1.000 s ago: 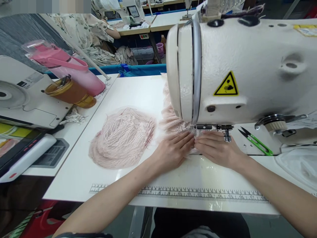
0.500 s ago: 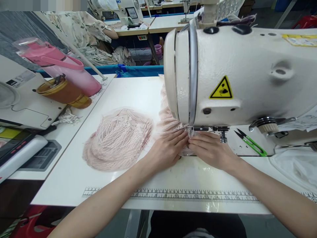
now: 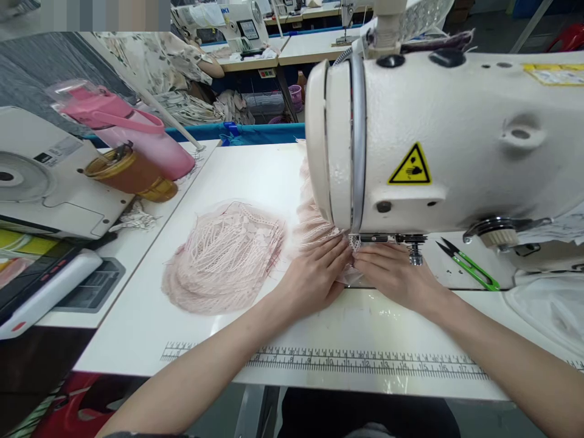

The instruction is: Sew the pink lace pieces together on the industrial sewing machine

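Note:
Pale pink lace fabric (image 3: 314,226) lies gathered at the needle end of a white sewing machine (image 3: 460,134). My left hand (image 3: 317,271) presses on its near part, fingers close together and the thumb tucked out of sight. From the other side my right hand (image 3: 395,271) holds the lace edge, its fingertips almost meeting the left ones just below the presser foot. A small strip of white lace (image 3: 354,242) shows between the hands. Part of the right fingers is behind the machine's lower parts. Left of my hands rests a round pile of pink lace pieces (image 3: 223,258).
Green thread snips (image 3: 474,267) lie right of my right hand, near white cloth (image 3: 547,304). A printed ruler (image 3: 328,362) runs along the table's front. At left are a pink bottle (image 3: 137,131), a brown cup (image 3: 132,173) and another machine (image 3: 59,176). Another person's arm (image 3: 210,66) shows behind.
The whole view has shifted slightly to the right and down. Both hands stay at the needle on the lace, with the left thumb side now tucked closer in.

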The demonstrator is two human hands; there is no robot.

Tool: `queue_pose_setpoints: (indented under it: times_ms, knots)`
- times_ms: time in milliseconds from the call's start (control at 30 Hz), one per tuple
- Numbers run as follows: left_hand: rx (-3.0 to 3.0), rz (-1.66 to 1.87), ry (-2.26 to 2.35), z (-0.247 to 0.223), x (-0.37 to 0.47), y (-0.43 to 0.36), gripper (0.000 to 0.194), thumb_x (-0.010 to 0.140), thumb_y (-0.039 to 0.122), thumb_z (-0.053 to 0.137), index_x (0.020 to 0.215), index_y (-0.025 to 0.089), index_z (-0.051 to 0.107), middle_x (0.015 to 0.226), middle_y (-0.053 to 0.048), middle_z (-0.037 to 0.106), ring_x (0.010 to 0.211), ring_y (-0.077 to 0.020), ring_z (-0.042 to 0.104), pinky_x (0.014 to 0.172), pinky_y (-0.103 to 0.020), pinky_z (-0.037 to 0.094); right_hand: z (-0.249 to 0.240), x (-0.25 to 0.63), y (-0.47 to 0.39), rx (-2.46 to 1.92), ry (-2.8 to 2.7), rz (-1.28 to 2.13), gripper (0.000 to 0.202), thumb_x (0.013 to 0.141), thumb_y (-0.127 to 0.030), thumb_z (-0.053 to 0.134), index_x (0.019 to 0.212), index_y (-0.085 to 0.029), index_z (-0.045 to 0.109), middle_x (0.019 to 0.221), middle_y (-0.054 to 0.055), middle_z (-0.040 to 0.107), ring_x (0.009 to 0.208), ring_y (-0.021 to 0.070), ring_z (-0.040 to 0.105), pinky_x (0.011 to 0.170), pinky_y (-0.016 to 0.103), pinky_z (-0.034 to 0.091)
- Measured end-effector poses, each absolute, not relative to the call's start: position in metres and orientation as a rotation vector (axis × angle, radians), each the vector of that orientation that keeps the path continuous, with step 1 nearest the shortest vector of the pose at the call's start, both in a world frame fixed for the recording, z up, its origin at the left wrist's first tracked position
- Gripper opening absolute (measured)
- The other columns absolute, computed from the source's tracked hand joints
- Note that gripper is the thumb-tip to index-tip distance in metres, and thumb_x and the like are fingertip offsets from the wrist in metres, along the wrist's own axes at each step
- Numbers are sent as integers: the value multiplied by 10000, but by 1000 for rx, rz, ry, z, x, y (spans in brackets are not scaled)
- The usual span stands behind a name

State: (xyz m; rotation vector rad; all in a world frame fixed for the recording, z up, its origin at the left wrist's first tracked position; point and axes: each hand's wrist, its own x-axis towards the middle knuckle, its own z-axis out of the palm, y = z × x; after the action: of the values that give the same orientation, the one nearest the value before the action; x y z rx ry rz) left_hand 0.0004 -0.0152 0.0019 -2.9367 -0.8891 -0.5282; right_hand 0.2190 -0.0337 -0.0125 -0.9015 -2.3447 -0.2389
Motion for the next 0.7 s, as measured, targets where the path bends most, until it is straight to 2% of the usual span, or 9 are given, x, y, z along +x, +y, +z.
queue_pose_setpoints:
  times_ms: [233,467,567,700]
  knots:
    - [-2889,-550,-869,3,4,-17,417,888,219,477,1236,33,612,1297,-178,620,1228,-298,586,1067,-470,487,-3,223,-36,-1042,-2360,-335,215,918,-99,518,957,-207,700,987,-1,757,829,121,686,617,258,443]
    - [-2877,-561,-900,2,7,-18,408,903,233,485,1242,47,613,1289,-173,627,1238,-303,577,1083,-484,468,-15,229,-35,-1056,-2300,-322,217,892,-105,541,1017,-204,688,1032,5,755,911,145,694,792,290,473]
    - [-2885,-564,-914,1,9,-19,404,922,227,477,1265,54,598,1299,-173,620,1262,-298,557,1083,-480,467,-17,231,-35,-1093,-2300,-353,250,878,-103,563,1054,-225,692,1083,-2,745,897,157,692,790,304,470]
    - [-2851,-543,-921,0,11,-20,373,940,210,480,1252,49,605,1307,-176,615,1238,-283,579,1074,-442,480,-17,231,-32,-1166,-2240,-129,232,900,-154,544,1015,-263,713,1035,0,748,862,170,684,744,305,506]
